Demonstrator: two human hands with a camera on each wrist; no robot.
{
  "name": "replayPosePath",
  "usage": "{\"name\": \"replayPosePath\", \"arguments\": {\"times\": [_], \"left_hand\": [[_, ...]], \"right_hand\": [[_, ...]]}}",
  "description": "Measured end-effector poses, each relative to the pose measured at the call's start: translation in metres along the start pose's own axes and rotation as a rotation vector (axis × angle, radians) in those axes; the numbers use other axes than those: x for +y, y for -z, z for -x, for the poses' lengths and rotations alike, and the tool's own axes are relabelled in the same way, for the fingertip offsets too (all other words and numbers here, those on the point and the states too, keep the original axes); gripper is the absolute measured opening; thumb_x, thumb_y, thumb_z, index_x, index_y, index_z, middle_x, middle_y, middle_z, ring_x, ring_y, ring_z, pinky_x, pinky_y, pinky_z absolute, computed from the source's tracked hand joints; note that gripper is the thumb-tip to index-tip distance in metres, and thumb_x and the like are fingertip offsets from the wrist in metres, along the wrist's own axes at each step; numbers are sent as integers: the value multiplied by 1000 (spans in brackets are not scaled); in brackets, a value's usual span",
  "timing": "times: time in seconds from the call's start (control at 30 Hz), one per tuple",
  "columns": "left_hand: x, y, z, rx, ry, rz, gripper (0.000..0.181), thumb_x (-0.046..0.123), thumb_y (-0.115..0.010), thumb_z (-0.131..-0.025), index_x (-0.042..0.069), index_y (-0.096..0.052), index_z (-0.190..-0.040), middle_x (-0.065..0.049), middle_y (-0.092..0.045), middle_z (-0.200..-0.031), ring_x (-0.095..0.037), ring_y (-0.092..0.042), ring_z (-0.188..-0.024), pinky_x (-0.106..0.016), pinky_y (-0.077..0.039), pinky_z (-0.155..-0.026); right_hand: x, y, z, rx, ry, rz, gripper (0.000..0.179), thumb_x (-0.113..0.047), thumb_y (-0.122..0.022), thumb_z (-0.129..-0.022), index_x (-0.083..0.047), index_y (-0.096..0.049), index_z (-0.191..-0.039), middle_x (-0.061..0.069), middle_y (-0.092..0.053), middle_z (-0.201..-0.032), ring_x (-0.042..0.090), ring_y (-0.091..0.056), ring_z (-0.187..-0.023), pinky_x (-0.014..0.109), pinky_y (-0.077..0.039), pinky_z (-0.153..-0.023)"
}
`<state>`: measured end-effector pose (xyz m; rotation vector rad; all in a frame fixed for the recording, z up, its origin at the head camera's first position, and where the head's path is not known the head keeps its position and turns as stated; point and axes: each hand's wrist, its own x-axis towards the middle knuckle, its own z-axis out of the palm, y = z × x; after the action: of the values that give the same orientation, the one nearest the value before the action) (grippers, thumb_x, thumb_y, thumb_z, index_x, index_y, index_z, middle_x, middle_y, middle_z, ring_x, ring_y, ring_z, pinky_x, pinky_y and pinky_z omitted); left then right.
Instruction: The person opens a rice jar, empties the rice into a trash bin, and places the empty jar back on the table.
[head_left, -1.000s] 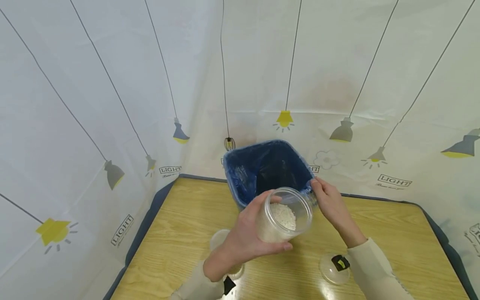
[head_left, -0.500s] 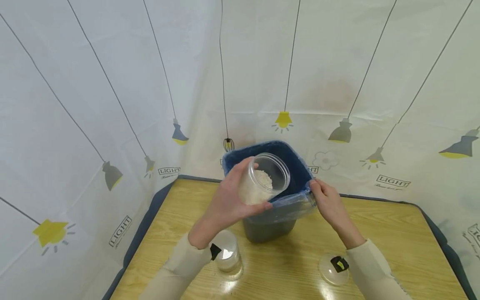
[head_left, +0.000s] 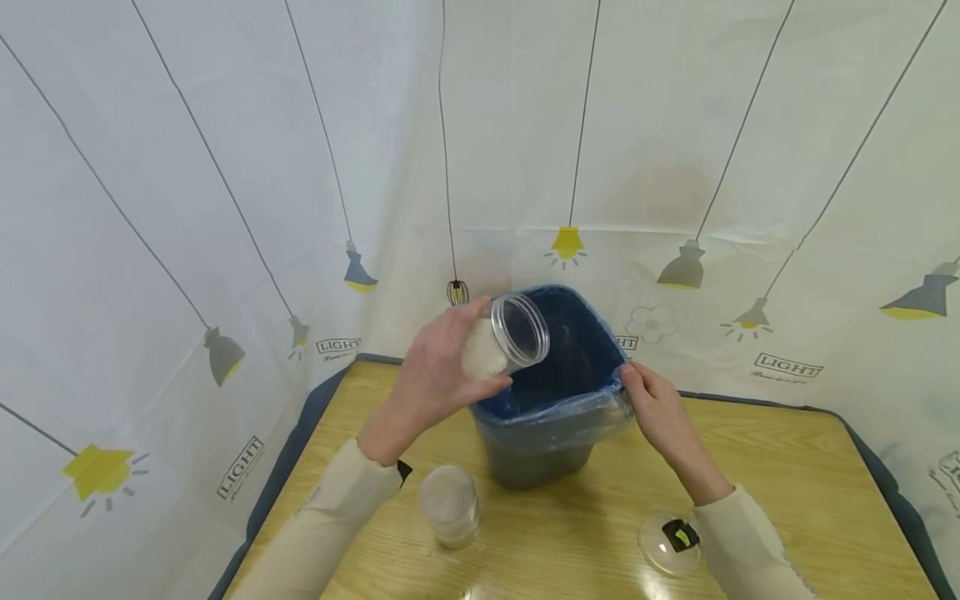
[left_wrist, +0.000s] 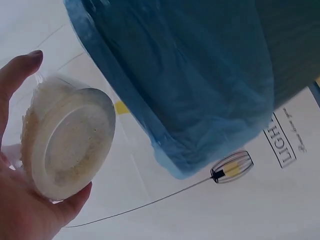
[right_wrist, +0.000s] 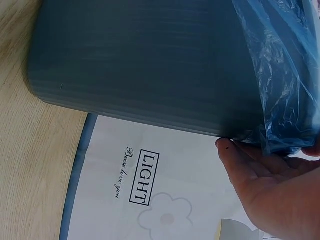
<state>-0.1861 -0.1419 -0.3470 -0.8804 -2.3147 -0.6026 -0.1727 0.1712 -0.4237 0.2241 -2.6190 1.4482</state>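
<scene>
My left hand (head_left: 431, 358) grips a clear jar (head_left: 504, 333) around its side. White grainy stuff (head_left: 480, 350) fills its lower part. The jar lies tipped well over, its open mouth facing right over the bin's opening. In the left wrist view the jar's base (left_wrist: 75, 145) faces the camera, with thumb and fingers around the wall. A grey bin (head_left: 536, 467) stands on the table, lined with a blue plastic bag (head_left: 570, 417) folded over the rim. My right hand (head_left: 663, 412) holds the bag and rim at the bin's right corner; some fingertips are hidden by the bag.
Another clear jar (head_left: 450, 508) stands on the wooden table (head_left: 765, 450), front left of the bin. A clear round lid (head_left: 658, 557) lies near the right cuff. Behind the bin hangs a white cloth (head_left: 510, 167) printed with lamps.
The left hand has moved the jar left and away, from before the bin to its left rim, and tipped it further over. The right hand stays on the rim.
</scene>
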Motion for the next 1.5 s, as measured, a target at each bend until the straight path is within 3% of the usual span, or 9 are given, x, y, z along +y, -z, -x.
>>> {"name": "replayPosePath", "arguments": {"times": [0.1,0.27,0.47,0.73,0.97,1.07,1.27,1.5], "left_hand": [[-6,1,-3,-23,-24,-63,101,38,-98,-67,6,-46,-147,-15,-63,-129,-33,-64,-107,-50,-56,-83],[-13,1,-8,-67,-44,-135,101,40,-98,-66,7,-47,-147,-17,-63,-130,-33,-63,-108,-50,-55,-84],[-18,-1,-13,-143,-49,-182,104,42,-97,-67,8,-45,-150,-17,-60,-135,-36,-61,-117,-53,-52,-94],[-23,-2,-21,-203,-78,-242,103,43,-97,-68,11,-45,-150,-17,-61,-132,-37,-62,-114,-53,-52,-93],[-25,-2,-25,-263,-114,-324,99,46,-94,-70,11,-48,-150,-15,-61,-133,-34,-60,-118,-52,-50,-96],[-26,-3,-25,-274,-127,-339,96,44,-94,-71,11,-49,-149,-14,-61,-133,-33,-58,-120,-52,-50,-98],[-28,-5,-24,-275,-168,-370,89,37,-93,-73,12,-51,-147,-14,-61,-131,-33,-58,-121,-51,-50,-99],[-29,-5,-23,-246,-229,-434,83,35,-91,-75,14,-50,-145,-15,-60,-130,-35,-58,-120,-51,-48,-99]], "right_hand": [[0,0,2,0,-6,-5,43,-35,-36,-114,-4,-48,-87,4,-34,-71,21,-36,-65,34,-33,-65],[0,1,1,8,1,17,42,-34,-36,-114,-4,-52,-91,4,-36,-74,24,-44,-74,37,-36,-71],[-1,0,0,-11,0,0,41,-33,-35,-114,-4,-51,-91,5,-36,-75,26,-46,-78,38,-36,-73],[0,-1,0,5,3,-4,40,-32,-36,-114,-4,-52,-90,4,-36,-74,26,-46,-78,36,-36,-71],[-1,1,1,-15,-12,1,42,-33,-34,-114,0,-59,-106,13,-55,-92,30,-51,-97,42,-39,-82],[-1,1,1,-18,-15,-9,42,-33,-35,-114,0,-59,-104,13,-54,-89,29,-51,-94,41,-39,-80],[-2,1,1,-13,-7,-23,40,-32,-37,-114,-3,-51,-90,4,-35,-74,24,-44,-76,35,-36,-70],[-2,1,1,-14,-8,-30,41,-32,-37,-114,-3,-52,-91,4,-36,-74,23,-44,-76,35,-36,-69]]}}
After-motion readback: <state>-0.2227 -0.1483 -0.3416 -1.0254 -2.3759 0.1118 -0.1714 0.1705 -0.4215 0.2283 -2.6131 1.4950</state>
